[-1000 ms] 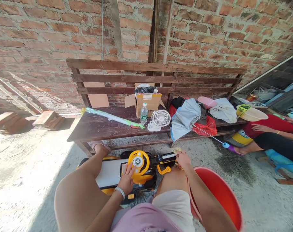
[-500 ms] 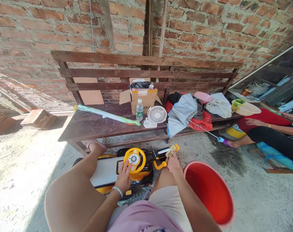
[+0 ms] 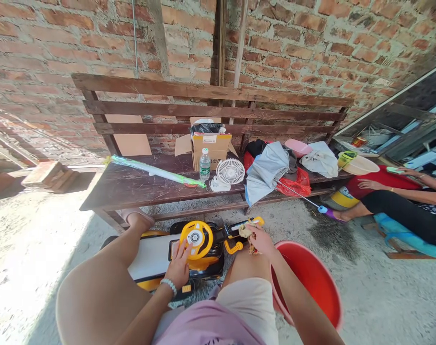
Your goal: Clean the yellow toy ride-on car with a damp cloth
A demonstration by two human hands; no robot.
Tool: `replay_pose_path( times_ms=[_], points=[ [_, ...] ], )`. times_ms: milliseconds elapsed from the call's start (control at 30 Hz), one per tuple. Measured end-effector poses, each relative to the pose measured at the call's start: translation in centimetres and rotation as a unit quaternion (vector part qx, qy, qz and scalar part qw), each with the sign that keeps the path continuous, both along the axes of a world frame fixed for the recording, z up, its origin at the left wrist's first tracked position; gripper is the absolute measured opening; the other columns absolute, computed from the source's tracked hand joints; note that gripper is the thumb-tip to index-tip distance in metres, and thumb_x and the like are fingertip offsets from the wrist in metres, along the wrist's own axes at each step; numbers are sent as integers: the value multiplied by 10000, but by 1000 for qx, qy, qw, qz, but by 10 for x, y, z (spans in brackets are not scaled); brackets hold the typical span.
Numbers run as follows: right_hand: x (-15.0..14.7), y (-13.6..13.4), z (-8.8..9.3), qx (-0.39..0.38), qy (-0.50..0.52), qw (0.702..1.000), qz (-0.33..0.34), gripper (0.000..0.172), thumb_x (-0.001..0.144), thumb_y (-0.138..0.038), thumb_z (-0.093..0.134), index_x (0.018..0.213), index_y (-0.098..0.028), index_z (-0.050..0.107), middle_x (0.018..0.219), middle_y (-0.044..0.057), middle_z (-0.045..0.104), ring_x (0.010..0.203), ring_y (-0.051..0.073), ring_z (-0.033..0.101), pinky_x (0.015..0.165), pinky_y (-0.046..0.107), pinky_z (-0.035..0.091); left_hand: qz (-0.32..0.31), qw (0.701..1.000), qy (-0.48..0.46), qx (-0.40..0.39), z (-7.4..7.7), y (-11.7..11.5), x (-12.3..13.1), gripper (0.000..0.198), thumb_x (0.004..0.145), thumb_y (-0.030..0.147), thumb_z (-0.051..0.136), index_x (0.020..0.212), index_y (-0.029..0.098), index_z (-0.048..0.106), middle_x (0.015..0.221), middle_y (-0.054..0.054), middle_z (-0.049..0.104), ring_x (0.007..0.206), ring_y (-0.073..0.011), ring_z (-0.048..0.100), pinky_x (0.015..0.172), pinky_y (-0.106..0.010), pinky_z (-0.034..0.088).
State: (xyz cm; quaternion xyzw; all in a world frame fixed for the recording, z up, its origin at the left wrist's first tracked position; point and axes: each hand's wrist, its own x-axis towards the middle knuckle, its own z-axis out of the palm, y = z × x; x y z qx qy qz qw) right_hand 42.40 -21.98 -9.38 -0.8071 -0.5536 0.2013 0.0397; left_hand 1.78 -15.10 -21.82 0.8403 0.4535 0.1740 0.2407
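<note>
A yellow, black and white ride-on toy car (image 3: 156, 254) sits on the concrete between my bare knees. My left hand (image 3: 178, 266) lies flat with fingers spread beside its yellow steering wheel (image 3: 195, 238). My right hand (image 3: 259, 239) is closed on a crumpled yellowish cloth (image 3: 245, 231), pressing it against the yellow and black arm (image 3: 244, 224) at the toy's right side. A red plastic basin (image 3: 311, 282) stands beside my right leg.
A dark wooden bench (image 3: 131, 189) stands against the brick wall, holding a cardboard box (image 3: 207, 146), water bottle (image 3: 204, 164), small white fan (image 3: 230, 171), wrapped long tube (image 3: 153, 171), grey umbrella (image 3: 266, 172) and bags. Another person (image 3: 394, 201) sits on the ground at right.
The view shifted slightly left. My right hand slid the cloth a little along the toy's yellow arm. My left hand stayed by the steering wheel.
</note>
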Motion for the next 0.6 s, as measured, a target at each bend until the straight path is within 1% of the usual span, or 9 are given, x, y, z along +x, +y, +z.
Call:
replay_pose_path(
  times_ms=[33,100,167,200,267,367,467,533,600],
  points=[
    [9,10,10,9,-35,999,-19,628,984,-160,488,1595,-275,575,1621,119,572,1389,272,601,1114,403,521,0,1000,2,-1,0,0,-1,828,831,66,501,1649,191,484,1782,-118,359,1697,-370,139,1340,-640,287],
    [24,31,27,16,-105,994,-15,606,983,-154,528,1574,-270,597,1611,151,574,1420,310,547,1115,445,500,-1,1000,4,0,-1,1,-2,834,831,61,506,1653,198,479,1785,-114,353,1695,-373,148,1338,-646,290],
    [34,50,37,-23,-143,989,21,567,978,-108,531,1515,-239,657,1559,165,620,1454,328,503,1147,469,449,-6,1000,2,1,-2,1,-3,846,831,59,514,1661,212,468,1787,-108,351,1695,-375,147,1334,-654,293],
    [36,59,38,-53,-146,987,39,538,974,-84,523,1465,-217,700,1513,165,657,1454,330,505,1152,465,433,-7,1000,0,2,-2,1,-3,850,831,57,514,1665,215,462,1787,-106,350,1696,-375,140,1332,-656,296],
    [35,73,36,-107,-137,983,66,471,957,-59,534,1337,-187,783,1387,157,739,1415,328,560,1133,436,436,-3,1000,-2,4,-3,0,-3,847,834,52,501,1665,211,462,1787,-107,350,1698,-373,123,1329,-658,305],
    [24,90,25,-150,-116,978,81,367,909,-81,621,1183,-183,843,1216,157,810,1271,321,687,1054,398,496,4,1000,-7,9,-2,-2,-2,853,825,45,492,1660,218,470,1787,-100,353,1700,-370,108,1325,-674,305],
    [3,107,17,-168,-91,977,93,327,901,-126,650,1162,-172,843,1161,162,825,1137,292,756,968,369,527,3,1000,-8,10,0,-4,0,871,806,40,505,1658,217,471,1787,-97,353,1701,-370,101,1331,-676,292],
    [-15,118,15,-167,-67,978,107,302,881,-163,689,1131,-209,851,1152,134,834,1101,277,769,932,340,534,6,1000,-6,11,1,-4,0,876,798,37,514,1658,203,469,1787,-105,352,1700,-373,94,1335,-675,285],
    [-32,125,14,-157,-45,979,120,279,842,-174,737,1078,-258,857,1148,102,840,1104,277,767,926,319,536,8,1000,-3,9,1,-3,1,874,798,35,515,1657,191,468,1785,-115,352,1699,-378,92,1337,-677,278]
  ],
)
